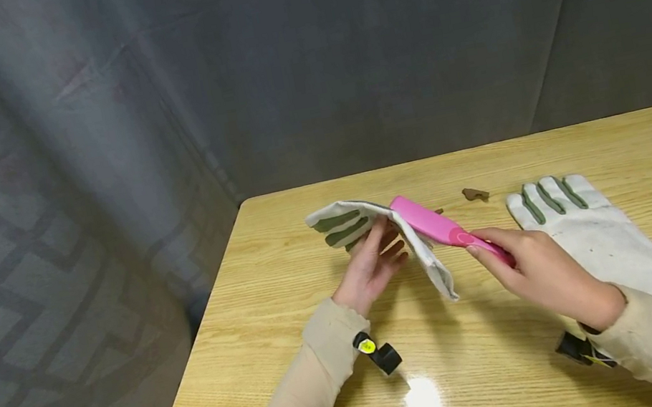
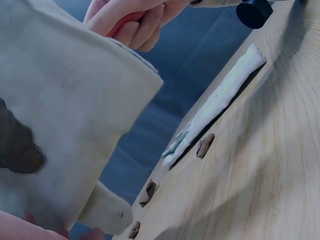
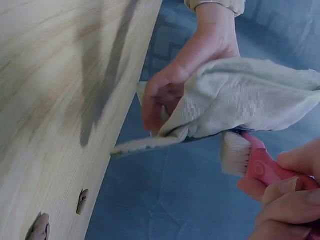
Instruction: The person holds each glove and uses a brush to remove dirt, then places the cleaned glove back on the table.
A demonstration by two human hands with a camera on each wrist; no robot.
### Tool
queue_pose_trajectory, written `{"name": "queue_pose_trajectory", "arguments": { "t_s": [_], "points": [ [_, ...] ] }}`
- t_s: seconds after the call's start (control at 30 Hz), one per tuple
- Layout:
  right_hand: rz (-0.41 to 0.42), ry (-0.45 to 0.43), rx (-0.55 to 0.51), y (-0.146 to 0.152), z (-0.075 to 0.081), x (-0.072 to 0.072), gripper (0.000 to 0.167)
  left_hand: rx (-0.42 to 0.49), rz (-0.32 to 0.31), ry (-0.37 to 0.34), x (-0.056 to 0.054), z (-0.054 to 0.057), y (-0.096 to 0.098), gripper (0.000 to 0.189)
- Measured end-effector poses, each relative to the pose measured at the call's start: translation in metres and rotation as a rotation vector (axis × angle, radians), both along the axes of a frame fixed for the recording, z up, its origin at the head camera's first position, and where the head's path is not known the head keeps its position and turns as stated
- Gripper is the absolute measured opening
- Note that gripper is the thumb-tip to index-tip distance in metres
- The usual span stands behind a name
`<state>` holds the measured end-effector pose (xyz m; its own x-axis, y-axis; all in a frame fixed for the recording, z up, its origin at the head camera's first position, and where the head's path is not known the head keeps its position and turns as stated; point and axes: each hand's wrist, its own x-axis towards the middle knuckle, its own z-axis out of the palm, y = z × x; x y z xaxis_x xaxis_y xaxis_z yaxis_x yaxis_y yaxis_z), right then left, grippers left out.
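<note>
My left hand [image 1: 370, 268] grips a white work glove [image 1: 334, 211] with green strips between its fingers, holding it up off the table with its cuff hanging toward me. My right hand [image 1: 541, 271] holds a pink brush [image 1: 424, 221] by its handle, the head right at the glove's far side. Pale bristles [image 3: 235, 154] show against that side in the right wrist view. In the left wrist view a dark brown clump [image 2: 17, 145] sits on the glove's surface. The fingers of my left hand are partly hidden behind the glove.
A second white and green glove [image 1: 601, 242] lies flat on the wooden table [image 1: 244, 334] at the right. Several brown clumps, such as this brown piece [image 1: 475, 194], lie toward the back. Grey cloth [image 1: 377, 49] hangs behind and to the left.
</note>
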<state>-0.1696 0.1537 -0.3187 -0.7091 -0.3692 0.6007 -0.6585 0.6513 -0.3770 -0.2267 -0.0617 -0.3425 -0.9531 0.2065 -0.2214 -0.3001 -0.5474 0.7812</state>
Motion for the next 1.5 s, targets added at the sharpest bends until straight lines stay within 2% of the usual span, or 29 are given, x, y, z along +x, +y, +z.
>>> {"name": "queue_pose_trajectory", "arguments": {
  "t_s": [0.07, 0.1, 0.23, 0.3, 0.4, 0.5, 0.57, 0.63, 0.7, 0.77, 0.87, 1.0, 1.23, 1.33, 1.5],
  "points": [
    [0.003, -0.001, -0.005, 0.000, 0.000, 0.000, 0.020, 0.004, -0.012, -0.021, 0.000, 0.000, 0.000, 0.022],
    [0.004, -0.001, -0.008, 0.000, 0.000, 0.000, 0.020, 0.012, -0.028, -0.031, 0.000, -0.001, 0.000, 0.037],
    [0.010, -0.006, -0.023, 0.000, 0.000, 0.000, 0.020, 0.052, -0.143, -0.044, -0.001, -0.002, -0.001, 0.118],
    [0.014, -0.015, -0.028, -0.001, 0.001, 0.000, 0.020, 0.069, -0.206, -0.029, -0.002, -0.003, -0.001, 0.135],
    [0.022, -0.027, -0.032, -0.001, 0.001, 0.001, 0.020, 0.105, -0.267, 0.017, -0.003, -0.003, -0.002, 0.127],
    [0.021, -0.033, -0.031, 0.000, 0.002, 0.001, 0.020, 0.141, -0.267, 0.048, -0.003, -0.004, -0.003, 0.110],
    [0.014, -0.039, -0.030, 0.001, 0.003, 0.000, 0.020, 0.145, -0.231, 0.039, -0.003, -0.004, -0.003, 0.089],
    [-0.002, -0.044, -0.029, 0.003, 0.005, -0.001, 0.020, 0.128, -0.167, 0.016, -0.004, -0.003, -0.003, 0.059],
    [-0.016, -0.055, -0.030, 0.006, 0.007, -0.002, 0.019, 0.076, -0.093, -0.006, -0.005, -0.002, -0.002, 0.031],
    [-0.035, -0.062, -0.028, 0.009, 0.009, -0.003, 0.019, 0.019, -0.030, -0.021, -0.006, -0.002, -0.001, 0.017],
    [-0.065, -0.059, -0.021, 0.013, 0.013, -0.004, 0.017, -0.067, 0.053, -0.025, -0.009, -0.003, 0.001, 0.019],
    [-0.100, -0.051, -0.013, 0.018, 0.018, -0.005, 0.020, -0.119, 0.132, 0.006, -0.012, -0.007, 0.002, 0.031],
    [-0.118, -0.028, -0.024, 0.026, 0.017, -0.009, 0.023, -0.072, 0.208, -0.022, -0.010, -0.005, 0.002, 0.052],
    [-0.143, -0.025, -0.024, 0.030, 0.020, -0.009, 0.025, -0.062, 0.222, -0.021, -0.010, -0.005, 0.002, 0.055],
    [-0.169, -0.008, -0.026, 0.033, 0.024, -0.007, 0.024, 0.009, 0.226, 0.012, -0.010, -0.005, 0.001, 0.055]
  ]
}}
